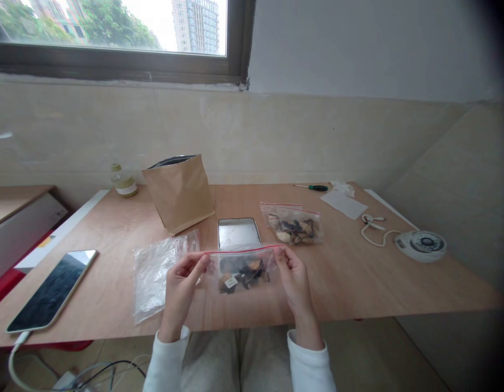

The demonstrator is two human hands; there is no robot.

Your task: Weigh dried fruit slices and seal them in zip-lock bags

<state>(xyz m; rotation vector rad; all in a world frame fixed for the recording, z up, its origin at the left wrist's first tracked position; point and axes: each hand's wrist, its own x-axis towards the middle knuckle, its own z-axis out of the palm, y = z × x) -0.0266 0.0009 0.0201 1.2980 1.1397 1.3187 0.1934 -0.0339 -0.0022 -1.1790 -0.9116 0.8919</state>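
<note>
In the head view, both hands pinch between thumb and fingers: the left hand grips one end of the red zip strip on a clear zip bag, the right hand the other. Holding both ends probably keeps the strip straight and the mouth even, while the dark and tan dried pieces sit below. The bag is in front of the body, over the near part of the bench; whether its bottom touches is unclear. Just beyond lies a shallow silvery tray, partly hidden. A loose plastic sheet or bag lies by the left hand, filled bags lie farther right, and a paper pouch stands upright behind, its wide base seemingly steadying it.
</note>
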